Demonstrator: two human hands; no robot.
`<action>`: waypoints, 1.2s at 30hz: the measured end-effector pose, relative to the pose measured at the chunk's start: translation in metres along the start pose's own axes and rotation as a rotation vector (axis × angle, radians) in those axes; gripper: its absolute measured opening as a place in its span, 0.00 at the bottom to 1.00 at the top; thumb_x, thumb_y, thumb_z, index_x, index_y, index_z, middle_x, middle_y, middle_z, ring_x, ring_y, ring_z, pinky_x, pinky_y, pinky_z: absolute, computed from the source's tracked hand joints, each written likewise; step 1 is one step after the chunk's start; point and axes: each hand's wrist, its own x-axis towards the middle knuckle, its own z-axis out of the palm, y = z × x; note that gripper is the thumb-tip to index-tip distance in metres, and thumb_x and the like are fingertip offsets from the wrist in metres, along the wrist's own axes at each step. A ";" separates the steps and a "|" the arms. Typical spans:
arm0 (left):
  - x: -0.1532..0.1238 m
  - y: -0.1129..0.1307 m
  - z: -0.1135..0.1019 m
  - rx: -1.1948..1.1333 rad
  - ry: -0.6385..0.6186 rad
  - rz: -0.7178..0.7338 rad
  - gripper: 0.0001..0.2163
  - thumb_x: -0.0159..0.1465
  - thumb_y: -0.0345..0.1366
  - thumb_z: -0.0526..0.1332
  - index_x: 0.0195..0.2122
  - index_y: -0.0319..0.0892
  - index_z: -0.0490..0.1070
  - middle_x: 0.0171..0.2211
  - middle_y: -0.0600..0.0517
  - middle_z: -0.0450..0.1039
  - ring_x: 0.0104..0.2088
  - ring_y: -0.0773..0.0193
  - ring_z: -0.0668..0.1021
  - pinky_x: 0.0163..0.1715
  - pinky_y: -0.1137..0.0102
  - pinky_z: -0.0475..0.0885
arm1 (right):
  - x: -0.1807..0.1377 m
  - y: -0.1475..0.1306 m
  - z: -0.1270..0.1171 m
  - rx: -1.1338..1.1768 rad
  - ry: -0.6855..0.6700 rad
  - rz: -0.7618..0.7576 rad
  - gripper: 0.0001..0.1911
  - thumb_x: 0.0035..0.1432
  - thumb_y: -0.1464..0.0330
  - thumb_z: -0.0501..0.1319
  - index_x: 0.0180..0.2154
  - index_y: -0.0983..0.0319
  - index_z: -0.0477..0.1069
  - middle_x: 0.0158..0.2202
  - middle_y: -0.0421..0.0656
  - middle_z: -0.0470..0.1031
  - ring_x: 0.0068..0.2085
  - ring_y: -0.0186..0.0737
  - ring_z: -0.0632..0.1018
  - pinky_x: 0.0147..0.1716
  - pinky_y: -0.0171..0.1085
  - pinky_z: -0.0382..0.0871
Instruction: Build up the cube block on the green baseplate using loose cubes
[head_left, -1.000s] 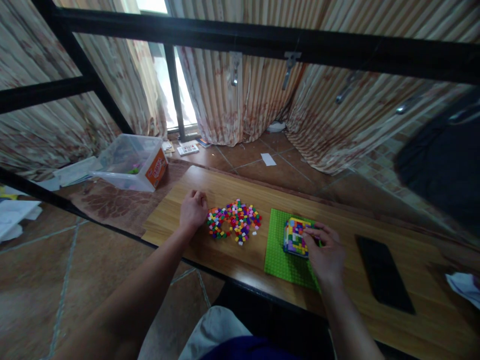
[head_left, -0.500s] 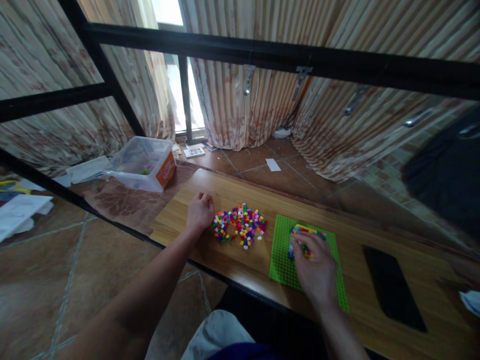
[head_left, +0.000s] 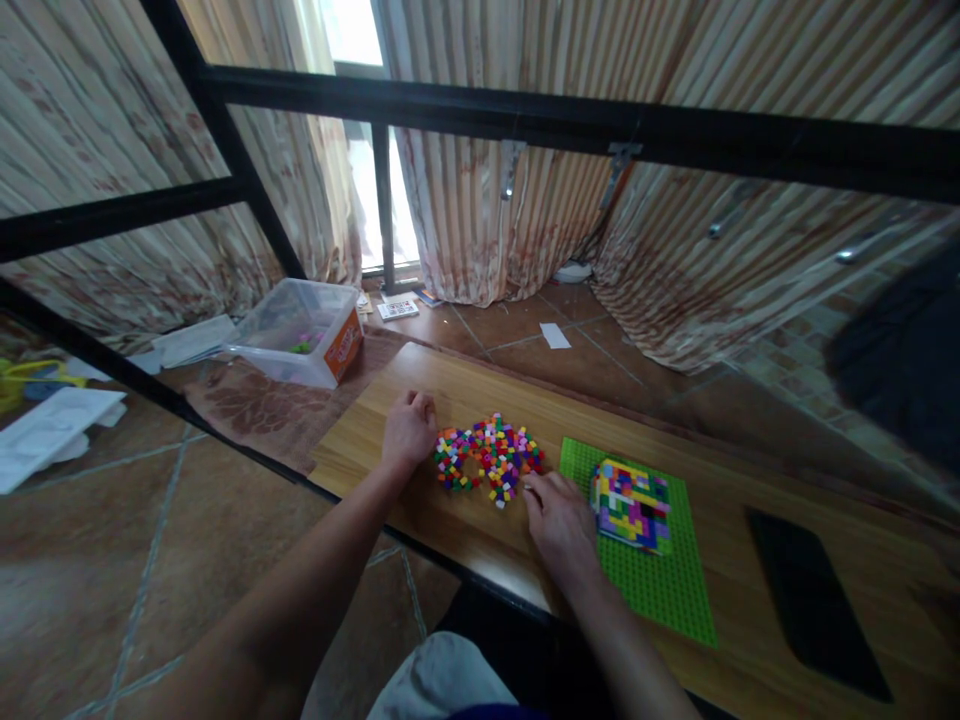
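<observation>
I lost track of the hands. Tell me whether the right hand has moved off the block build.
Yes. The right hand has left the block build on the green baseplate and gone left to the loose brick pile.

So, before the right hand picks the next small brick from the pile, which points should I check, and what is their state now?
1. Right hand near the loose brick pile: ok, its fingers are at the pile's right edge.
2. Right hand holds a brick: cannot tell, fingertips too small to read.
3. Left hand beside the pile: ok, it rests on the wooden table at the pile's left edge.
4. Built block seated on the green baseplate: ok, no hand on it.
5. Baseplate lies flat on the table: ok.
</observation>
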 end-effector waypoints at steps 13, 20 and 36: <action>0.001 0.001 -0.002 -0.017 0.002 -0.004 0.10 0.65 0.30 0.53 0.38 0.43 0.75 0.42 0.46 0.72 0.44 0.58 0.76 0.43 0.67 0.71 | -0.012 -0.003 -0.035 0.248 0.083 0.138 0.14 0.66 0.61 0.53 0.37 0.58 0.75 0.38 0.44 0.78 0.39 0.42 0.76 0.41 0.40 0.67; 0.002 0.000 0.000 -0.012 0.002 -0.006 0.10 0.65 0.30 0.53 0.38 0.43 0.75 0.42 0.46 0.73 0.43 0.58 0.76 0.42 0.67 0.71 | -0.013 0.044 -0.068 0.063 0.349 0.217 0.19 0.62 0.53 0.55 0.35 0.58 0.79 0.44 0.48 0.74 0.47 0.47 0.72 0.50 0.49 0.64; 0.002 -0.002 0.001 -0.027 0.009 0.003 0.10 0.64 0.31 0.53 0.38 0.44 0.75 0.42 0.46 0.73 0.44 0.57 0.76 0.43 0.66 0.71 | -0.009 0.073 -0.061 0.150 0.419 0.404 0.17 0.55 0.54 0.61 0.35 0.59 0.79 0.50 0.50 0.71 0.52 0.51 0.71 0.50 0.51 0.65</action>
